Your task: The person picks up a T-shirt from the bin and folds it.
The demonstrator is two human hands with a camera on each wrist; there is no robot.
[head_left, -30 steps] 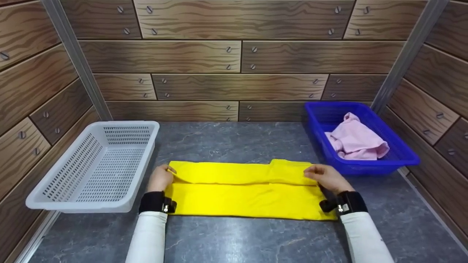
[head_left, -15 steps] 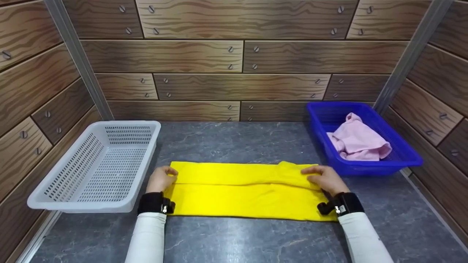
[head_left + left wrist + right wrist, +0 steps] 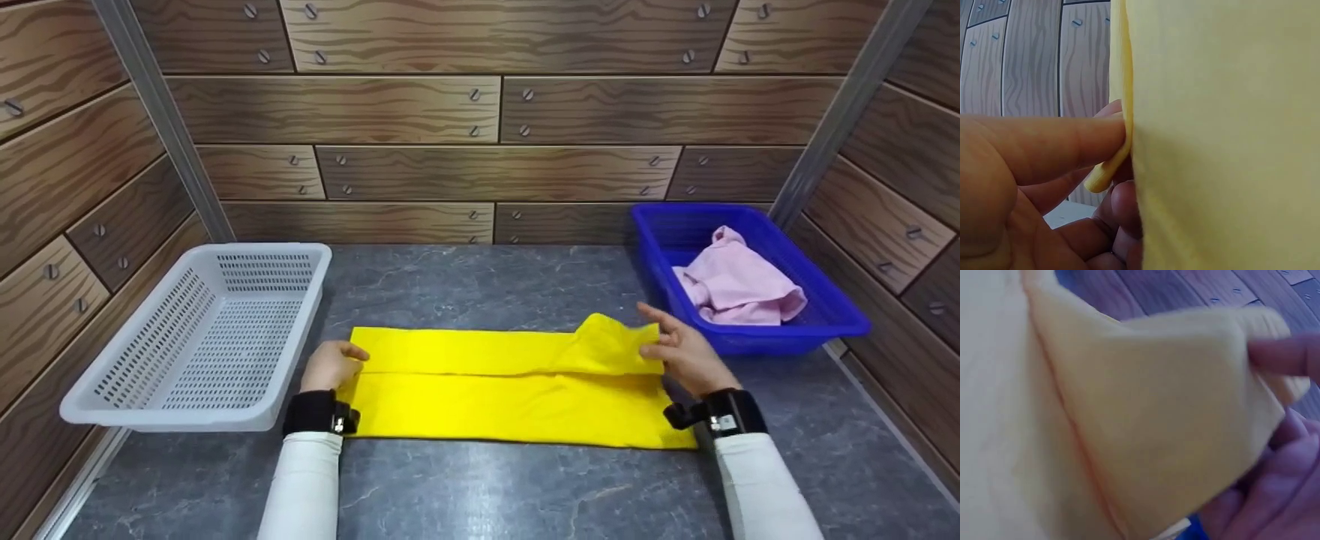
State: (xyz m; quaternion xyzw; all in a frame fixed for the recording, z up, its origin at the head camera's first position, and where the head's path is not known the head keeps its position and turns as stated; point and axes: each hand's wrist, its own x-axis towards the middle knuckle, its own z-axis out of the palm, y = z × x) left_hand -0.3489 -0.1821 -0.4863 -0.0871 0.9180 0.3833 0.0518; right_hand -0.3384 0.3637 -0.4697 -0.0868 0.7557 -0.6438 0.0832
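A yellow cloth [image 3: 487, 409], folded into a long strip, lies across the table with a flap folded over along its far half. At its left end my left hand [image 3: 331, 367] pinches the edge of that flap; in the left wrist view the thumb [image 3: 1072, 143] presses on the cloth layer, with fingers partly hidden behind it. My right hand [image 3: 694, 360] holds the flap's right end between thumb and fingers, index finger raised in the head view. There the flap [image 3: 1174, 394] lifts and bunches into a peak.
On the left stands a white perforated basket [image 3: 262, 412] with nothing in it. A blue basket [image 3: 787, 341] at the back right holds a crumpled pink cloth [image 3: 739, 285]. Wood-patterned walls [image 3: 405, 172] enclose the grey table [image 3: 465, 285] on three sides.
My right hand has moved slightly right and up, raising the flap's right end into a higher peak. My left hand stays at the left end, where the flap now lies flatter.
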